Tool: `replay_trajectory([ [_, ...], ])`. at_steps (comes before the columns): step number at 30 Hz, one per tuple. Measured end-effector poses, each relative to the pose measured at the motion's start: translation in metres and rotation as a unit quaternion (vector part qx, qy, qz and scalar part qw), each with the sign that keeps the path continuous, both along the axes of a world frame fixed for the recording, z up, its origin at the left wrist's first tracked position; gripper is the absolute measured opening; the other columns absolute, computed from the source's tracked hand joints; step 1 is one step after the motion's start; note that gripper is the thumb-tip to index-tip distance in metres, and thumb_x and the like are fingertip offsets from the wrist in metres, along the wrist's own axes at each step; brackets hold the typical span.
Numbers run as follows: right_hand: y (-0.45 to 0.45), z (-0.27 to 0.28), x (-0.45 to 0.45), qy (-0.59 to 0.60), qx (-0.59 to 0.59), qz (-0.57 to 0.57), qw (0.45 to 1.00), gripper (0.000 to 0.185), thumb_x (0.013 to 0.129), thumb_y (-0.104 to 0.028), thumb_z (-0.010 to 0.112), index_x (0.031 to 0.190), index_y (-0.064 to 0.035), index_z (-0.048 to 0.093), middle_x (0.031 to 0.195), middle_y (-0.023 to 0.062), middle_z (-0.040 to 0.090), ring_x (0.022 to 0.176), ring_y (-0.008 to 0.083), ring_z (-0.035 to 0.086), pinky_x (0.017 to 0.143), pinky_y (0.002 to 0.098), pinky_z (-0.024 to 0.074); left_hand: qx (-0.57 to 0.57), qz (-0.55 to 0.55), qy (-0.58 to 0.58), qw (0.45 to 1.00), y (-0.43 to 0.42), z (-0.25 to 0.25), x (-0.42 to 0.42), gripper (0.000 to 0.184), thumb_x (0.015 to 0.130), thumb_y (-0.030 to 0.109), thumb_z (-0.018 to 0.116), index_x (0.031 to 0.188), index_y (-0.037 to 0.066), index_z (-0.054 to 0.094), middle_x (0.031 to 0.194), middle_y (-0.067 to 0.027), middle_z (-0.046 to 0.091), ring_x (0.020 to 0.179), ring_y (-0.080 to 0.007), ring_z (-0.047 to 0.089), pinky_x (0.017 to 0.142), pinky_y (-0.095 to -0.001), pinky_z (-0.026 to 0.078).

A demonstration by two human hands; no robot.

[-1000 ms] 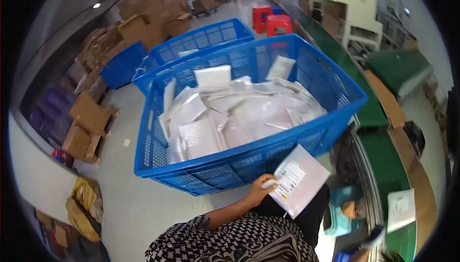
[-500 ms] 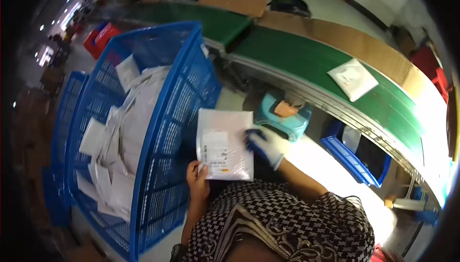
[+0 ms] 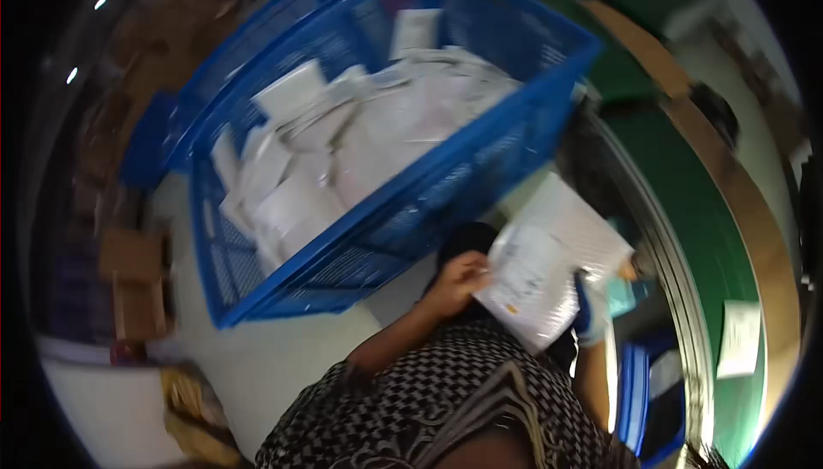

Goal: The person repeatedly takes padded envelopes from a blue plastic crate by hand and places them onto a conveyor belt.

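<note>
Two hands, two uncrated packets — many (uncountably overlapped) crated packets.

Label on package: no legible text

Cardboard boxes and a yellow bag line the floor's left side.
A green conveyor curves along the right, a blue bin beside it.

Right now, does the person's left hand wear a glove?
No, the left hand at the edge of the package is bare, while the right hand wears a blue and white glove.
</note>
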State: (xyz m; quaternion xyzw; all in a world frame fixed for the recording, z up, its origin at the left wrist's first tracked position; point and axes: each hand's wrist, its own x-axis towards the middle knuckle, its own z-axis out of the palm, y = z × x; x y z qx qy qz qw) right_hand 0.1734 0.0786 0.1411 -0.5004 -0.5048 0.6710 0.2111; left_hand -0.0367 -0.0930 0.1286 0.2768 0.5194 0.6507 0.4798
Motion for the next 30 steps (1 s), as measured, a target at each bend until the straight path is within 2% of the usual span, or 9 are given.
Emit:
replay_trajectory([
  [2,0.028,0.026,-0.006,-0.042,0.122,-0.02,0.992,0.032,0.089,-0.018,0.058,0.11,0.0054,0.059,0.1,0.0129,0.063,0.084,0.0136,0.059,0.08,0.0229,0.0479,0.009,0.021,0.075,0.997,0.015,0.03,0.003,0.025,0.08,0.002,0.061,0.105,0.0,0.055,0.095,-0.008,0.061,0.077,-0.0155,0.058,0.071,-0.0225,0.045],
  [4,0.08,0.036,0.019,0.214,0.003,-0.158,0.964,0.036,0.089,-0.019,0.057,0.117,0.0037,0.054,0.105,0.0104,0.061,0.088,0.015,0.058,0.083,0.0259,0.0469,0.028,0.045,0.131,0.99,0.013,0.064,-0.009,0.024,0.08,0.002,0.06,0.104,0.0,0.056,0.097,-0.008,0.061,0.079,-0.0161,0.059,0.073,-0.0233,0.045],
  [6,0.15,0.031,0.05,0.219,0.102,-0.229,0.943,0.037,0.093,-0.024,0.051,0.119,0.0022,0.052,0.106,0.0097,0.06,0.092,0.015,0.057,0.087,0.0269,0.0447,0.05,0.045,0.229,0.971,0.001,0.095,-0.029,0.022,0.082,0.003,0.059,0.103,0.001,0.058,0.099,-0.0081,0.062,0.082,-0.0173,0.06,0.076,-0.0248,0.046],
  [7,0.175,0.045,0.061,0.294,-0.017,-0.275,0.915,0.04,0.095,-0.024,0.045,0.128,-0.0024,0.047,0.116,0.009,0.058,0.102,0.0182,0.055,0.096,0.0289,0.039,0.054,0.048,0.278,0.958,-0.009,0.11,-0.043,0.021,0.082,0.003,0.059,0.103,0.001,0.059,0.101,-0.0081,0.063,0.084,-0.0179,0.061,0.077,-0.0255,0.047],
  [15,0.177,0.048,-0.039,-0.018,0.171,0.126,0.977,0.035,0.093,-0.029,0.046,0.114,-0.0031,0.057,0.103,0.0095,0.062,0.085,0.0153,0.057,0.076,0.0253,0.0444,-0.183,0.236,0.562,0.771,-0.121,0.152,-0.229,0.023,0.079,0.005,0.062,0.102,0.007,0.062,0.096,-0.0098,0.066,0.081,-0.0249,0.062,0.077,-0.0295,0.05],
  [19,0.078,0.109,-0.202,0.118,0.342,0.272,0.892,0.028,0.093,-0.011,0.044,0.112,0.0049,0.055,0.107,0.0124,0.061,0.09,0.02,0.058,0.084,0.027,0.0445,-0.329,0.224,0.601,0.693,-0.149,0.09,-0.284,0.036,0.078,0.017,0.064,0.112,0.009,0.056,0.111,-0.0109,0.059,0.097,-0.029,0.058,0.085,-0.0373,0.046],
  [22,0.03,0.138,-0.279,0.195,0.534,0.388,0.725,0.026,0.087,-0.007,0.049,0.11,0.0023,0.057,0.099,0.0134,0.063,0.082,0.0228,0.059,0.075,0.0292,0.0456,-0.35,0.168,0.709,0.589,-0.134,0.058,-0.277,0.041,0.078,0.028,0.064,0.113,0.009,0.053,0.117,-0.0107,0.054,0.106,-0.028,0.053,0.089,-0.0421,0.04],
  [27,0.002,0.128,-0.317,-0.062,0.55,0.457,0.696,0.031,0.087,-0.028,0.052,0.101,-0.0017,0.06,0.085,0.0145,0.064,0.072,0.03,0.058,0.066,0.0338,0.045,-0.219,-0.015,0.818,0.531,-0.12,0.049,-0.294,0.047,0.076,0.037,0.063,0.113,0.01,0.051,0.125,-0.0096,0.047,0.114,-0.0265,0.046,0.098,-0.0457,0.03],
  [30,0.002,0.123,-0.32,-0.082,0.553,0.465,0.687,0.036,0.086,-0.034,0.049,0.097,-0.0015,0.061,0.084,0.0135,0.065,0.07,0.03,0.06,0.066,0.0344,0.0457,-0.22,-0.106,0.783,0.572,-0.096,0.039,-0.29,0.048,0.075,0.036,0.066,0.114,0.012,0.051,0.123,-0.0086,0.049,0.115,-0.0256,0.044,0.101,-0.0452,0.027],
])
